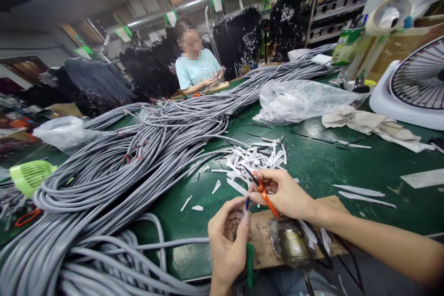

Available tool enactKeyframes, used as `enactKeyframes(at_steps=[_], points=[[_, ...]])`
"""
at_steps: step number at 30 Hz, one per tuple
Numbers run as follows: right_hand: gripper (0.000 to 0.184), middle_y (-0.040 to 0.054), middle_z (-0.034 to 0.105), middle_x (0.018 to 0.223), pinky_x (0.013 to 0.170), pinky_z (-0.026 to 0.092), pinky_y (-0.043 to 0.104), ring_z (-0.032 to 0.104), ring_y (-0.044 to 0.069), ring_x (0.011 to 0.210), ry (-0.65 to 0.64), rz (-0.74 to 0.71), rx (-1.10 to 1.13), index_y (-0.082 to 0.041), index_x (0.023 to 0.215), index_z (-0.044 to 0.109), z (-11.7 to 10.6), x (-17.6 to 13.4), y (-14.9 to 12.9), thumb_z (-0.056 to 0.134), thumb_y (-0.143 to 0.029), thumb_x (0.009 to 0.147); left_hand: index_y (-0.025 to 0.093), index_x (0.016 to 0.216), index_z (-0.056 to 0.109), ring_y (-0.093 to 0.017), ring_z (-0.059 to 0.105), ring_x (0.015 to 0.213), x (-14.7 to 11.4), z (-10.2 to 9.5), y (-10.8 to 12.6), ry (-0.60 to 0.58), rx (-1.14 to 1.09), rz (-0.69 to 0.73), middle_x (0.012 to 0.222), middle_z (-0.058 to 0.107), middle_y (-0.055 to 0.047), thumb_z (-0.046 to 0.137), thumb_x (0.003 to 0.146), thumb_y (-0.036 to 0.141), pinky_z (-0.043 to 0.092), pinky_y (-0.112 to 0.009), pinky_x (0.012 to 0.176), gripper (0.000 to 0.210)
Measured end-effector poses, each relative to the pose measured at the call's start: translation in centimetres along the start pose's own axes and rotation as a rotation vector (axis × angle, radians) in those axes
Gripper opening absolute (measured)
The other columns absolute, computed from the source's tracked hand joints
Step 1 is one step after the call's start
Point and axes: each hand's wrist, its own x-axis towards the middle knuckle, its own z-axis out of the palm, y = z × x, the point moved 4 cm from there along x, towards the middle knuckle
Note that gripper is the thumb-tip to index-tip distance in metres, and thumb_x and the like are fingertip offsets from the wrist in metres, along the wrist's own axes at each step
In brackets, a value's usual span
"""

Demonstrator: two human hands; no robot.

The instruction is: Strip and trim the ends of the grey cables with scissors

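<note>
My left hand (227, 236) is closed around the end of a grey cable (183, 243), which runs in from the left. Thin blue and red wires (247, 203) stick up from between its thumb and fingers. In my right hand (282, 192) is a pair of orange-handled scissors (266, 199), blades pointing up and to the left. The right fingertips meet the wires close to the left hand; whether they pinch them is hidden. Below both hands lies a wooden board (262, 236) with a worn metal piece (293, 243) on it. A green object (250, 263) hangs beside my left palm.
Large coils of grey cable (138, 171) cover the left side. White strips (256, 159) lie piled ahead of my hands. Beyond are a plastic bag (298, 101), a glove (374, 125), a fan (416, 88) and a green basket (31, 175). A person (199, 69) sits across the table.
</note>
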Motion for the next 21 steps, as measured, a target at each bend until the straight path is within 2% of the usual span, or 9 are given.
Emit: enactKeyframes(at_steps=[5,10,14,21], points=[[0.026,-0.0029,0.053,0.065,0.059,0.042,0.021,0.049,0.009,0.058,0.024,0.024,-0.025,-0.014,0.067,0.05,-0.2,0.1,0.3,0.072,-0.028,0.063,0.016,0.1,0.065,-0.011,0.061,0.063,0.4,-0.5,-1.2,-0.046,0.025,-0.118,0.074,0.065,-0.002,0.064,0.075,0.026,0.048,-0.015,0.057,0.026],[0.022,-0.0024,0.051,0.064,0.059,0.041,0.022,0.048,0.01,0.059,0.006,-0.033,-0.087,-0.015,0.065,0.049,-0.1,-0.2,0.1,0.069,-0.024,0.064,0.015,0.091,0.067,-0.012,0.063,0.07,0.5,-0.6,-1.5,-0.097,0.013,-0.118,0.081,0.068,-0.004,0.064,0.076,0.025,0.049,-0.016,0.063,0.018],[0.013,-0.001,0.051,0.066,0.06,0.04,0.022,0.047,0.011,0.061,0.016,-0.133,-0.221,-0.015,0.065,0.05,0.0,-0.3,-0.2,0.062,-0.019,0.068,0.016,0.089,0.065,-0.011,0.063,0.067,0.6,-0.7,-1.7,-0.071,0.017,-0.126,0.078,0.068,-0.003,0.066,0.074,0.024,0.05,-0.015,0.06,0.017],[0.015,-0.0045,0.043,0.059,0.052,0.032,0.02,0.035,0.008,0.055,0.056,-0.248,-0.368,-0.016,0.061,0.044,-0.2,-0.7,-0.5,0.056,-0.009,0.066,0.016,0.088,0.064,-0.012,0.062,0.069,0.6,-0.4,-1.5,-0.115,0.064,-0.1,0.078,0.067,-0.003,0.065,0.074,0.021,0.05,-0.016,0.062,0.015]])
